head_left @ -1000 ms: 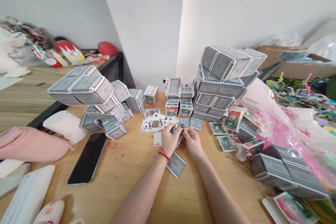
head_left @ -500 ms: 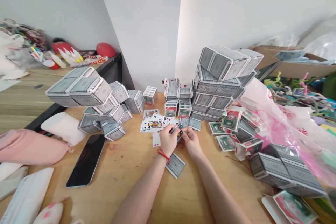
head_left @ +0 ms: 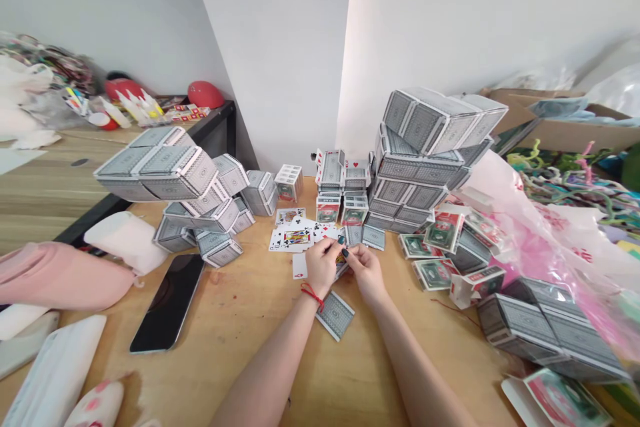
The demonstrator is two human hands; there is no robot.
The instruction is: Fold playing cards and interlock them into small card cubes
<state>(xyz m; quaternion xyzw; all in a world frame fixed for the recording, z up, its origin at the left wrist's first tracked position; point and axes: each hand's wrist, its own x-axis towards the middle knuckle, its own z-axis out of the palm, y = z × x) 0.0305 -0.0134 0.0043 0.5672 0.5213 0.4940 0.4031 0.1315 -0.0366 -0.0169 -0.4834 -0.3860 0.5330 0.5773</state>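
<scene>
My left hand (head_left: 321, 268), with a red string at the wrist, and my right hand (head_left: 366, 269) meet over the middle of the wooden table (head_left: 240, 340). Both pinch a small bundle of playing cards (head_left: 341, 259) between them, fingers curled. Just beyond the hands lies a spread of face-up cards (head_left: 298, 235). One face-down card (head_left: 335, 314) rests under my left wrist, and a white ace card (head_left: 299, 266) lies to the left of it.
Stacked grey card-deck packs (head_left: 170, 177) tower at the left and taller ones (head_left: 425, 147) at the right. Loose green boxed decks (head_left: 440, 240) lie right of my hands. A black phone (head_left: 167, 303) and pink and white pouches (head_left: 55, 280) sit left. Pink plastic bags (head_left: 545, 240) cover the right.
The hands have stayed nearly in place, fingers shifting slightly on the bundle of cards. The view has wobbled a little.
</scene>
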